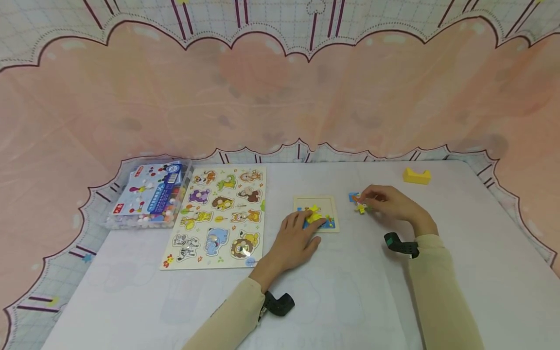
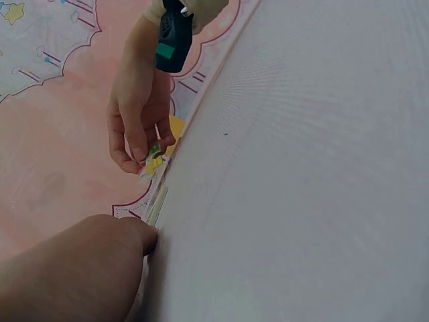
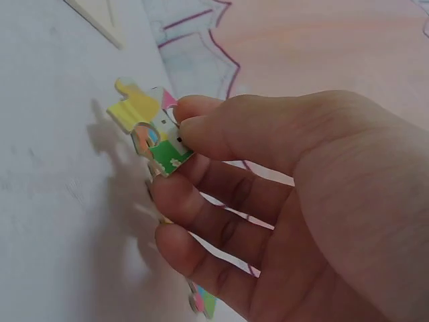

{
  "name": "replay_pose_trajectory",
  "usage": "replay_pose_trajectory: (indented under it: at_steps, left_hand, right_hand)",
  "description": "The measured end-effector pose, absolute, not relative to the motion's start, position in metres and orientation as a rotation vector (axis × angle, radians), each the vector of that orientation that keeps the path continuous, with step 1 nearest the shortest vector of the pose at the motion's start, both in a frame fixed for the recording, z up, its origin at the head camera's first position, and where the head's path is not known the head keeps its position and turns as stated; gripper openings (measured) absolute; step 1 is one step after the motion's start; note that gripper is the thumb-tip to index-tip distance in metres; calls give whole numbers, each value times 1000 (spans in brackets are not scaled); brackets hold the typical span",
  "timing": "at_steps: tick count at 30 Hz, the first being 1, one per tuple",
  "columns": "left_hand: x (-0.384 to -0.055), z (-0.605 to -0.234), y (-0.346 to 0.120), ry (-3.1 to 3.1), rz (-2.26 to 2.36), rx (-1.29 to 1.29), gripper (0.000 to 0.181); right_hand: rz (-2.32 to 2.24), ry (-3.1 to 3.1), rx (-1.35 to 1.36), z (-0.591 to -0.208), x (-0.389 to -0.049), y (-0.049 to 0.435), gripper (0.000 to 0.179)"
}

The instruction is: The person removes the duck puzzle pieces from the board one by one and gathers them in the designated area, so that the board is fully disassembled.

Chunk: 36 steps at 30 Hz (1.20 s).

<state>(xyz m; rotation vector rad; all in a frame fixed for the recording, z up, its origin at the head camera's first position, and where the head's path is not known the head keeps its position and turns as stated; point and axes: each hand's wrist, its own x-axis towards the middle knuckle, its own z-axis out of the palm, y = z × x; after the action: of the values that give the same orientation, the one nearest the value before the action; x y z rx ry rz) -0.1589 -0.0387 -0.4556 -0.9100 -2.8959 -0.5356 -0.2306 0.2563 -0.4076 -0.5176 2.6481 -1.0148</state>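
Right hand [image 1: 393,203] pinching jigsaw piece [image 3: 165,149], right of wooden tray [image 1: 321,200]. Left hand [image 1: 292,245] fingers extended, ungripped, over tray. Yellow block [image 1: 416,177] far right.

I see a peach cloth backdrop [image 1: 280,102] rising behind a white tabletop [image 1: 350,301], mottled with darker and paler blotches. Across its top runs a pale, grid-patterned band [image 1: 385,19] with scalloped plum outlines and stripes; a similar border [image 1: 52,282] skirts the tabletop's far edge and both sides. My light looks soft.
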Motion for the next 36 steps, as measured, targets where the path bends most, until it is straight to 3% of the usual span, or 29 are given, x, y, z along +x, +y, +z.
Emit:
replay_pose_trajectory:
  at_steps: [36]
  left_hand:
    - [-159,-455,-39,-2884,-562,-914,45]
  right_hand:
    - [-974,2652,-219,-405,-220,315,35]
